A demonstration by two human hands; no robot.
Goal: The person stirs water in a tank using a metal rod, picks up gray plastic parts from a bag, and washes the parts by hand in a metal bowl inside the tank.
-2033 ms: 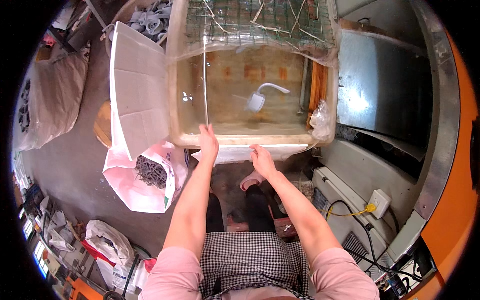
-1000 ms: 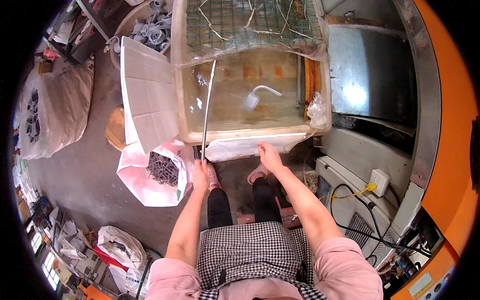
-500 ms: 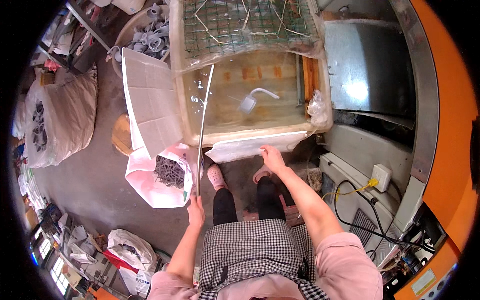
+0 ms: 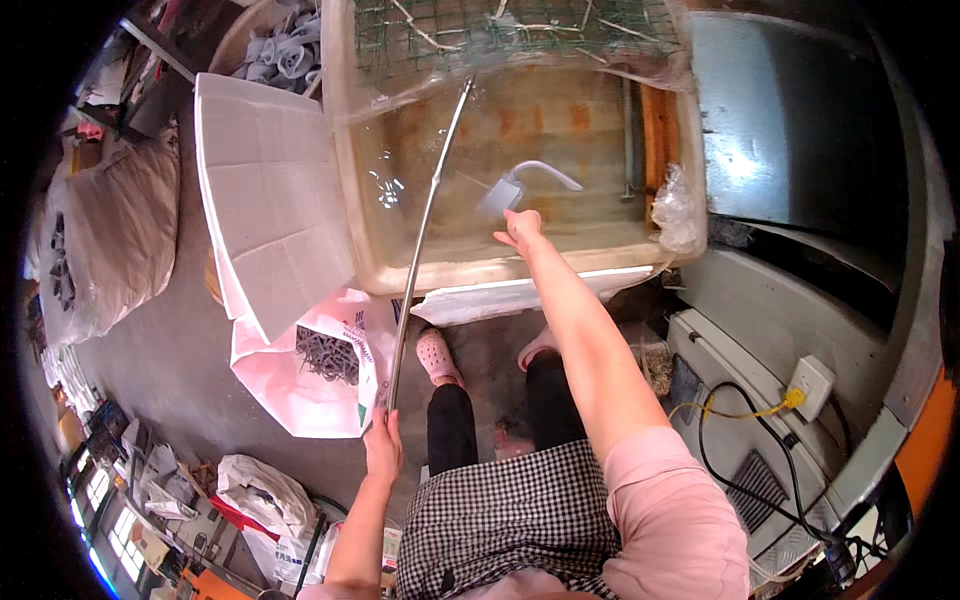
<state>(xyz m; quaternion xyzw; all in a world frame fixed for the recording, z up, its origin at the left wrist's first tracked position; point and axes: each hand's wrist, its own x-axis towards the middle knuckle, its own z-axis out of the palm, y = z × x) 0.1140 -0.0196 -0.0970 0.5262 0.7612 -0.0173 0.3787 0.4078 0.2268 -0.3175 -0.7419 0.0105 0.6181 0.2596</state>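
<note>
My left hand (image 4: 382,447) is closed around the lower end of a long thin metal rod (image 4: 428,210). The rod slants up over the near rim of a tub of cloudy water (image 4: 430,255), its far end near the green wire mesh. In the water lies a grey plastic part (image 4: 503,194) with a flat boxy head and a curved, hook-like tail. My right hand (image 4: 524,231) reaches over the tub, a fingertip at the lower edge of that boxy head. Its thumb stands apart from the fingers, and no firm hold shows.
Green wire mesh (image 4: 520,35) and clear plastic film cover the tub's far end. A white foam panel (image 4: 275,200) leans left, above a white sack (image 4: 290,400) of grey parts. Right stand machine panels, a white socket (image 4: 811,388) and loose cables (image 4: 745,460).
My right hand has moved forward from the tub's near edge to the grey plastic part. The rod in my left hand now leans further right, and the whole view has shifted slightly.
</note>
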